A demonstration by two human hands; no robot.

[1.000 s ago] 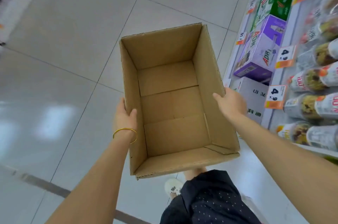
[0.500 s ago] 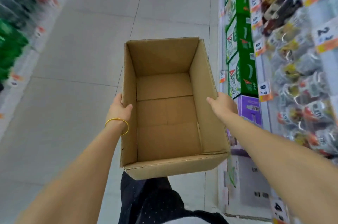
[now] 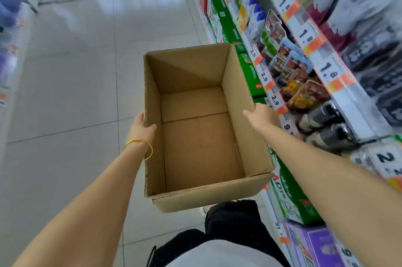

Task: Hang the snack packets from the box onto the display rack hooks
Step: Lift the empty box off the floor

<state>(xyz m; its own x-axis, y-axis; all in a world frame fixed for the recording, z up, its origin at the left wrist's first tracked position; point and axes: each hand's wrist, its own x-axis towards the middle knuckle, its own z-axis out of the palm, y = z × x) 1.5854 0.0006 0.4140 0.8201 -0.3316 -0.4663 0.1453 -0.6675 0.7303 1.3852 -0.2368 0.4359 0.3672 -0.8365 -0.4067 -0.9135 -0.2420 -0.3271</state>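
I carry an open brown cardboard box (image 3: 243, 101) in front of me above the floor; its inside is bare, with no packets in it. My left hand (image 3: 141, 128), with a gold bangle at the wrist, grips the box's left wall, thumb over the rim. My right hand (image 3: 262, 115) grips the right wall from outside, thumb on the rim. Snack packets (image 3: 304, 92) hang in rows on the display rack (image 3: 322, 64) to my right, above price tags.
Green cartons (image 3: 248, 70) and a purple carton (image 3: 313, 247) line the low shelf on the right. A second shelf unit (image 3: 13, 27) runs along the left. The pale tiled aisle floor (image 3: 76, 83) stretches ahead between them.
I have moved down the aisle with the box held the same way. The view has swung up along the right-hand rack, so more hanging packets and price tags show.
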